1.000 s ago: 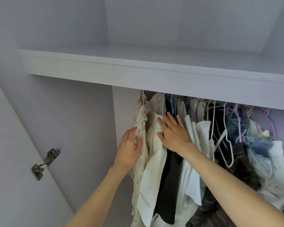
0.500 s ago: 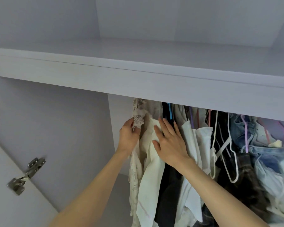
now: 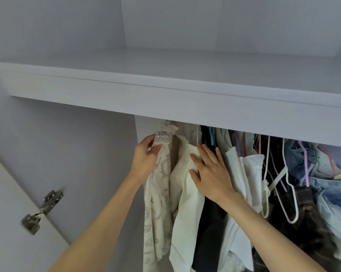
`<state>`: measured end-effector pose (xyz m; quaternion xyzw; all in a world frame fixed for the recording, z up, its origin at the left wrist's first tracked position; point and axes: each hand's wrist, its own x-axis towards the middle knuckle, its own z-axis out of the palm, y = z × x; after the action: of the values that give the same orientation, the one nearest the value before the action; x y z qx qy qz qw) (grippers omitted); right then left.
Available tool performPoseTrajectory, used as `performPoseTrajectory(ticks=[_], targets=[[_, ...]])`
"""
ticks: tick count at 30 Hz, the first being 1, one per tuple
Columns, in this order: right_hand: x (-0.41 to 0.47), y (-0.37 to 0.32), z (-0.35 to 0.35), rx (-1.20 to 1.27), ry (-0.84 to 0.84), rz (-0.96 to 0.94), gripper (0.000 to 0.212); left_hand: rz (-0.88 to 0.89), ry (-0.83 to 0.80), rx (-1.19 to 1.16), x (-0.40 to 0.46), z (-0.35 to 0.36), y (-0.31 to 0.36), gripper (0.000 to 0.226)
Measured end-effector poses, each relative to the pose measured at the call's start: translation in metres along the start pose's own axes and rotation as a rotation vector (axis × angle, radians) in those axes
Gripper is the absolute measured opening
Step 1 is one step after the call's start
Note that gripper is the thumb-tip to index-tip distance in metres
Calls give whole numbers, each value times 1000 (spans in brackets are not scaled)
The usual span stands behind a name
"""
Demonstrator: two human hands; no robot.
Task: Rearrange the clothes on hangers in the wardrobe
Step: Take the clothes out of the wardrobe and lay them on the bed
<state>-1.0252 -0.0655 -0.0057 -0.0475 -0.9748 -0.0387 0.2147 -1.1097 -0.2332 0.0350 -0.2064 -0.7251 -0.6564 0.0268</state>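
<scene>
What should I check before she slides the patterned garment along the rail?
1. Left hand holds the patterned garment near its top: ok.
2. Right hand lies flat on the cream garment, keeping it aside: ok.
3. Patterned garment's hanger hook seated on the rail: cannot tell, hidden behind the shelf edge.
4. Free space to its left, toward the wardrobe wall: not ok, it hangs close beside it.
5. Empty white hangers apart from both hands: ok.

Wardrobe shelf [image 3: 165,99]: pale lavender board. Clothes [image 3: 232,173] on hangers [image 3: 289,193] hang crowded directly beneath its front edge.
</scene>
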Motion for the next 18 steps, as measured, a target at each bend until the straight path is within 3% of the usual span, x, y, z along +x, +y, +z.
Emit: performPoseTrajectory(ticks=[4, 7, 9, 12, 16, 18], targets=[[4, -17, -13, 180, 154, 15, 46, -18, 8, -15, -23, -19, -2, 28], [11, -50, -31, 502, 208, 42, 36, -66, 31, -1, -51, -27, -15, 25], [18, -76, -41, 742, 63, 99, 29, -99, 54, 32, -69, -33, -26, 26], [30, -112, -37, 900, -135, 203, 36, -86, 69, 153, -93, -42, -34, 25], [30, -146, -26, 945, -275, 324, 33, -38, 44, 339, -125, -59, -40, 28], [25, -154, -17, 869, -387, 307, 28, -40, -81, 397, -139, -71, -43, 33]])
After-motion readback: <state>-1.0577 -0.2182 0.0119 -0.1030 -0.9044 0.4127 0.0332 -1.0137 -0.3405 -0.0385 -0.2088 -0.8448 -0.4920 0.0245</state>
